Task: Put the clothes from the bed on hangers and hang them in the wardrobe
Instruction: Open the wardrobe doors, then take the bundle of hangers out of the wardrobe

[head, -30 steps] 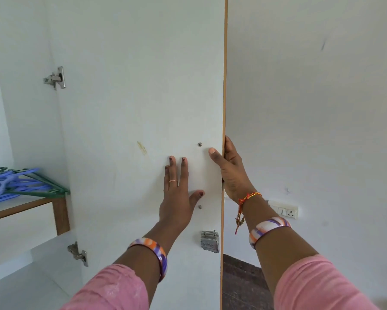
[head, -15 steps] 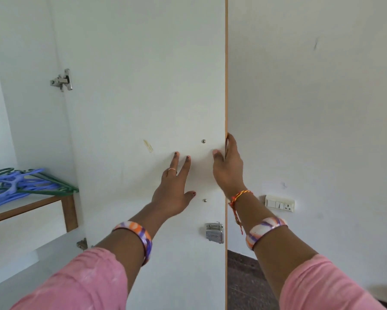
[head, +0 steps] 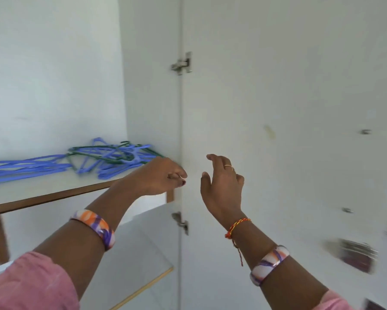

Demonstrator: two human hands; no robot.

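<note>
A loose pile of blue and green plastic hangers [head: 103,157] lies on a white wardrobe shelf [head: 42,198] with a wooden front edge. My left hand [head: 163,175] hovers just right of the pile, above the shelf's right end, fingers loosely curled and holding nothing. My right hand [head: 221,184] is raised beside it in front of the open wardrobe door [head: 277,97], fingers relaxed and spread, touching nothing. No clothes and no bed are in view.
The door's inner white face fills the right side, with two metal hinges [head: 182,63] [head: 180,222] along its left edge and a blurred lock plate [head: 358,253] low on the right. A lower white shelf [head: 143,253] sits under the hanger shelf.
Both hands have come off the door and now hang free in the air. The view has swung left, bringing the wardrobe's inside and the hangers toward the middle.
</note>
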